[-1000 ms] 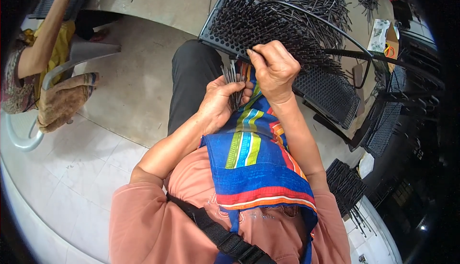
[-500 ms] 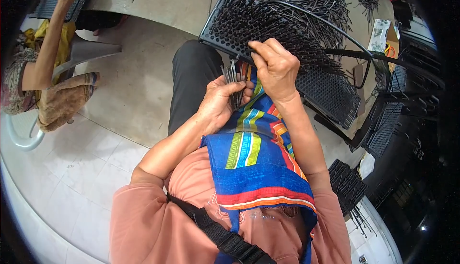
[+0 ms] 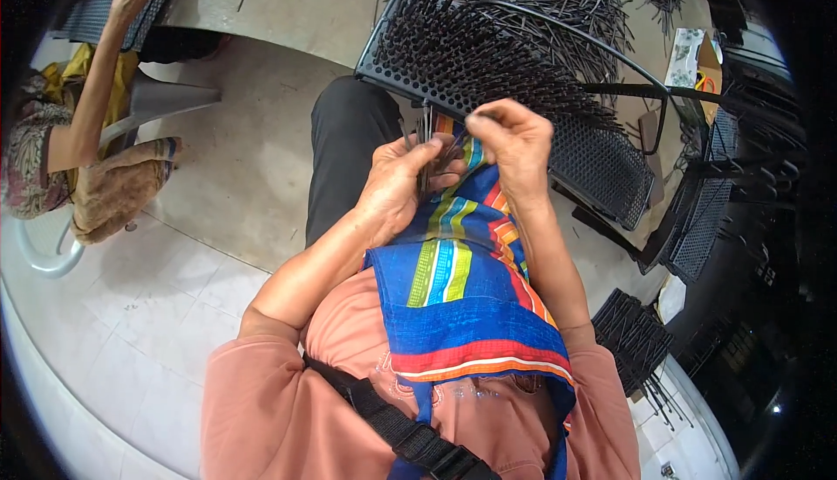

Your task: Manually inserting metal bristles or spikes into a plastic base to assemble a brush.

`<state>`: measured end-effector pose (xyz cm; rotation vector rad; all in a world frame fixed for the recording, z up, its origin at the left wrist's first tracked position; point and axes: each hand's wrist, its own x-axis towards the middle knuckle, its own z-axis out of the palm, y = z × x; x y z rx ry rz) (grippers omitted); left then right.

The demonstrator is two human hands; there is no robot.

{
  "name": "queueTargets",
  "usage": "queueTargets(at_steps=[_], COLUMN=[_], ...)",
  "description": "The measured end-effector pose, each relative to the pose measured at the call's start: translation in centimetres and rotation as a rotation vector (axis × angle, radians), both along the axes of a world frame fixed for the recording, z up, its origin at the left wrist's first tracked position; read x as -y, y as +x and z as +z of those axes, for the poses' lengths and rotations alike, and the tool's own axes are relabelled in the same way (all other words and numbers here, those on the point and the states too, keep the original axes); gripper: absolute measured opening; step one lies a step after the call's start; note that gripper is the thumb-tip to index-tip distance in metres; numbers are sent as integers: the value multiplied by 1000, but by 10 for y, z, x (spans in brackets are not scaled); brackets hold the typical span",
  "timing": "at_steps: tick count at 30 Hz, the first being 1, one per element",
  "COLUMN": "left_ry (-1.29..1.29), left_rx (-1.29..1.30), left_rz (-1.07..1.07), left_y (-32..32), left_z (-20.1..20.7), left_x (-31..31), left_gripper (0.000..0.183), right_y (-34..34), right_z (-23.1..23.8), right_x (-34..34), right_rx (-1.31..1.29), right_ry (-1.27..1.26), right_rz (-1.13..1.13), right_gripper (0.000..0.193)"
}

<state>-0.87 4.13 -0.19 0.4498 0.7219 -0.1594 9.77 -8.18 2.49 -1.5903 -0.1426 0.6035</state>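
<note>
In my left hand [image 3: 397, 185] I grip a small bundle of thin dark sticks [image 3: 426, 122], fanned slightly and pointing up toward the rack. My right hand [image 3: 516, 142] is beside it with thumb and forefinger pinched. A slim dark stick [image 3: 459, 141] appears to run from that pinch toward the left hand, though it is blurred. Just beyond both hands stands a black perforated rack [image 3: 392, 77], tilted, with many dark sticks [image 3: 488, 48] set in its holes. A row of holes along its near left edge shows no sticks.
Loose dark sticks [image 3: 558, 0] lie heaped on the table [image 3: 296, 0] behind the rack. An unfilled perforated panel [image 3: 602, 170] lies at the right, near an open box [image 3: 693, 61]. Another bundle [image 3: 632, 332] sits low at right. At far left, another person's arm [image 3: 91, 96] works over a rack.
My right hand has drawn back from the rack's holes, down and slightly right, to beside the bundle. My left hand stays almost in place. The other person's hand has moved down slightly.
</note>
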Motion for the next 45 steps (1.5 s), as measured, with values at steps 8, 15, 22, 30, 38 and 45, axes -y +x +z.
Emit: queueTargets(at_steps=[8, 15, 22, 30, 38, 45], left_ry=[77, 128, 111, 84, 22, -39], left_rx=[-45, -42, -13, -23, 40, 166], left_rz=[-83, -92, -68, -57, 8, -188], left_y=[-10, -9, -3, -4, -6, -2], left_z=[-2, -9, -1, -7, -2, 0], left_x=[9, 9, 12, 9, 9, 7], left_gripper=[14, 18, 13, 18, 16, 20], right_y=[13, 14, 9, 14, 7, 2], right_z=[-13, -11, -11, -10, -4, -8], right_x=[-4, -6, -11, -13, -1, 20], right_rx=[703, 822, 938, 939, 648, -281], right_ry=[-48, -85, -251, -276, -400, -7], right_rz=[-179, -163, -46, -31, 39, 160], right_gripper=[9, 11, 13, 12, 9, 10])
